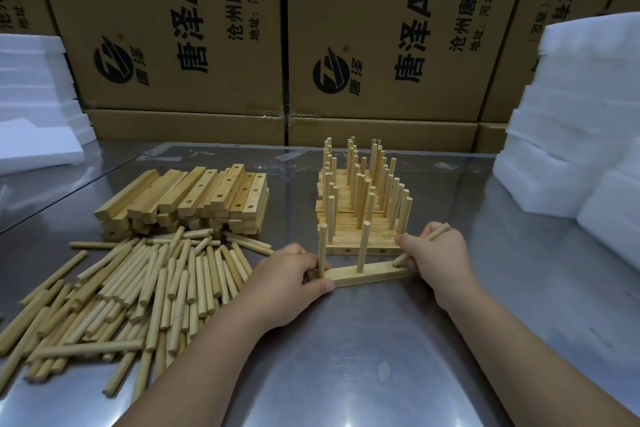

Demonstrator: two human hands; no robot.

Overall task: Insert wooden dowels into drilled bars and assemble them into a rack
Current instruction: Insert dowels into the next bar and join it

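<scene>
At bar (370,273), R hand (439,258) round dowel (439,232)

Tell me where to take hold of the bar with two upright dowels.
Probably pinch the bar across its long faces between the upright dowels, from the near side: it lies flat, the left hand and right hand crowd its ends, finished bars stand behind.

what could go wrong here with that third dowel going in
The dowel in the right hand enters the end hole tilted, so it may jam or seat crooked. Pushing there could tip or slide the bar, which the left hand holds only at its other end. The finished stack stands close behind the right hand and could get knocked.
</scene>
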